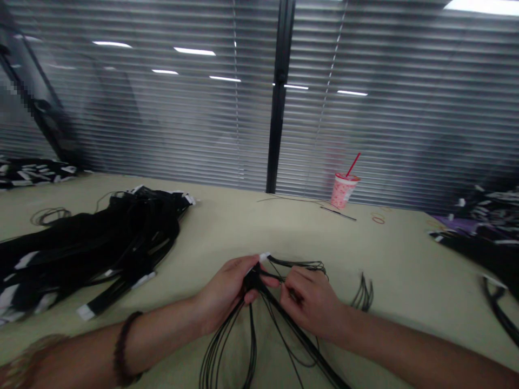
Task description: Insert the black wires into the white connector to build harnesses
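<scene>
A bundle of thin black cables (279, 310) hangs from my left hand (233, 286), whose fingers are wrapped round it near the top. A white connector or label (264, 256) sticks out above my left thumb. My right hand (310, 298) is closed in a pinch just right of the bundle, at some thin black strands leading from it. Its fingertips partly hide what they pinch. Loops of cable fall toward the lower edge of the view, and more strands run behind my right hand, their ends (364, 294) showing past my wrist.
A large pile of black cables (138, 221) with white ends lies left. More black cables (486, 248) are at the right edge. A pink cup with a straw (344, 190), a pen (338, 213) and rubber bands (378, 220) sit at the back, before a window with blinds (194, 119).
</scene>
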Available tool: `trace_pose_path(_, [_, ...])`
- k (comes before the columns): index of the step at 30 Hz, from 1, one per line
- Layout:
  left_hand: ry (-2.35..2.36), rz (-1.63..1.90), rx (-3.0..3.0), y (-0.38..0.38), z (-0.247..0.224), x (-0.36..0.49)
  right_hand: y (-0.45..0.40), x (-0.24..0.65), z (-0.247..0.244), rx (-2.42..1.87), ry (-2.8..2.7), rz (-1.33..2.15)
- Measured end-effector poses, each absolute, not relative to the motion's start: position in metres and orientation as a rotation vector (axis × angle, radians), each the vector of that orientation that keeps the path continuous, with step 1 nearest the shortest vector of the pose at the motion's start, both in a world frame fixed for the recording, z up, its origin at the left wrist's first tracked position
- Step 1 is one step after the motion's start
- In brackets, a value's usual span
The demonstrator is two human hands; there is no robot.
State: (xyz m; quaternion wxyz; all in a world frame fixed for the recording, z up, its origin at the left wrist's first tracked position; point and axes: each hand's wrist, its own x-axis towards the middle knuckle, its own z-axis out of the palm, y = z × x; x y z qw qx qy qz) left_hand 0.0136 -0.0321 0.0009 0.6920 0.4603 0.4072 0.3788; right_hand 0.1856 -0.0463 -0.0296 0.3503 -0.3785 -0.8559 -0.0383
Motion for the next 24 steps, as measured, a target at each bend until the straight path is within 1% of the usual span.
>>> trace_pose_path(24, [0.896, 0.864, 1.076, -0.0328, 0.0006, 0.014, -0.0462, 0.1844, -0.0297, -0.973, -2.255, -0.171])
